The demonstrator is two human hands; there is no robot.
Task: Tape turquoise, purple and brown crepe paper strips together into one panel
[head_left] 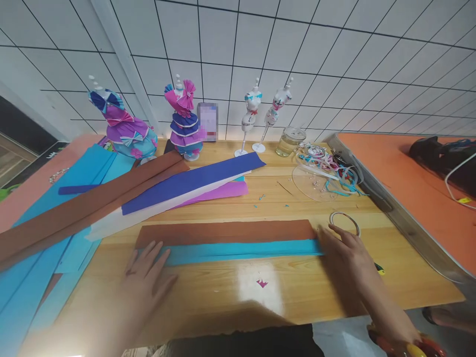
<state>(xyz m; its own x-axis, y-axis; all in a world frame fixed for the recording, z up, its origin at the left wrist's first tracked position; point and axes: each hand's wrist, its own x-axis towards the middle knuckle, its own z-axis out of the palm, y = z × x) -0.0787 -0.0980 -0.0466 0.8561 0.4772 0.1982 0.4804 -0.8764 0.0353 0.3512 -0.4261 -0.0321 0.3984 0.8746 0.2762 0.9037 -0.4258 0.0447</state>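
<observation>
Resting splayed left hand (148,270) at lower-centre blue strip (241,251); can't judge grip of right hand (348,249); could skew brown strip (226,232), pressing unevenly

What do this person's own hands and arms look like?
The left hand and right hand are human and ungloved, without visible cables. Red-and-yellow material, perhaps a patterned sleeve, shows by the right forearm, near the bottom edge. The left forearm is blurred; no sleeve can be made out there.
</observation>
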